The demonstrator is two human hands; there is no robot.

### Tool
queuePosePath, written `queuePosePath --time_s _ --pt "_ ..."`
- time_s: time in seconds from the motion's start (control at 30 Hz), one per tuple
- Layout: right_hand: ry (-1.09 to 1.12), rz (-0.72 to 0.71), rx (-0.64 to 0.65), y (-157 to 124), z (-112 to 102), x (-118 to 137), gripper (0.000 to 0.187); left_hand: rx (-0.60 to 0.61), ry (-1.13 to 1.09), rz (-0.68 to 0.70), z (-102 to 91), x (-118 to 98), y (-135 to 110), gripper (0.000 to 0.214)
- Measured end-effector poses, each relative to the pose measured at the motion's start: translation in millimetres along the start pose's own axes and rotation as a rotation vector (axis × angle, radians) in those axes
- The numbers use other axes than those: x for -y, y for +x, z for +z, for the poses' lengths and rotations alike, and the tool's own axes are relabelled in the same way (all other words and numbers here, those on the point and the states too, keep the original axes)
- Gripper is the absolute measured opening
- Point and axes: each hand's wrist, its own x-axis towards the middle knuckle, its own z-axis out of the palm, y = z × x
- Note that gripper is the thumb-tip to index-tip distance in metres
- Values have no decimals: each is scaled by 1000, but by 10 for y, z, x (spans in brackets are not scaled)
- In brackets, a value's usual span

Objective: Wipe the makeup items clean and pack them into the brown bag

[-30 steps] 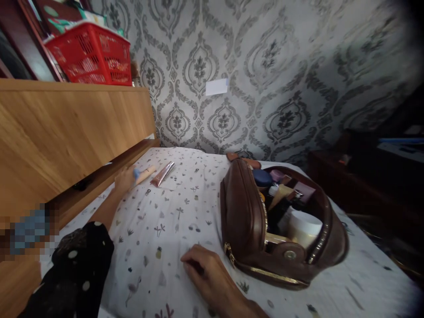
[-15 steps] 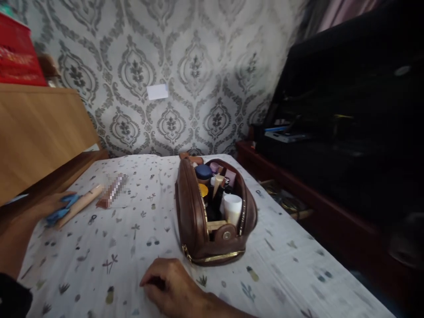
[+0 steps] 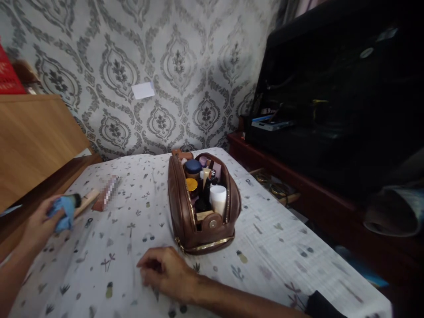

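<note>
My left hand (image 3: 41, 221) is closed around a blue cloth (image 3: 64, 211) at the left of the bed, beside a tan tube with a dark cap (image 3: 84, 201). Resting on the patterned sheet (image 3: 132, 247) in front of me, my right hand (image 3: 165, 271) has its fingers curled; what they hold, if anything, is hidden. An open brown leather pouch (image 3: 182, 207) stands just beyond that hand. It is packed with several jars, bottles and tubes, a white cup-shaped container (image 3: 218, 198) among them.
A pixelated reddish tube (image 3: 106, 198) lies past the tan tube. A wooden headboard (image 3: 36, 141) runs along the left, with a red basket (image 3: 8, 75) on top. Right of the bed stand a dark wooden bench (image 3: 298, 185) and black equipment (image 3: 331, 88). Patterned wallpaper (image 3: 182, 79) is behind.
The view swung right and pulled back. My left hand drew back from the tan tube and now grips the blue cloth. My right hand stays curled on the sheet.
</note>
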Motion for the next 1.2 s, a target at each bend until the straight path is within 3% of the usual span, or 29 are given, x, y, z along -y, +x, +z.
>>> queuePosePath --time_s 0.1,0.17,0.27,0.4,0.57,0.63,0.77,0.9,1.2 --pt "304 15 -8 57 3 -53 46 293 -434 -53 183 -292 -547 64" --pt "482 6 -44 74 -5 -52 67 486 -518 -62 326 -421 -903 75" --pt "618 3 -38 61 -25 -4 75 657 -581 51 495 -546 -1295 61" --pt "655 4 -41 26 -44 65 64 626 -581 107 598 -575 -1479 39" --pt "594 -20 -10 43 -50 83 64 562 -751 -67 603 -512 -1505 50" --pt "500 -61 -37 42 -48 85 63 572 -749 -74 583 -524 -1531 53" --pt "142 -128 -162 -53 -42 138 66 718 -562 114 528 -597 -1590 49" --pt "-172 -45 -189 -178 -44 236 76 758 -434 289 539 -635 -1579 41" --pt "-141 31 -140 -217 -111 346 92 620 -255 483 669 -742 -1532 37"
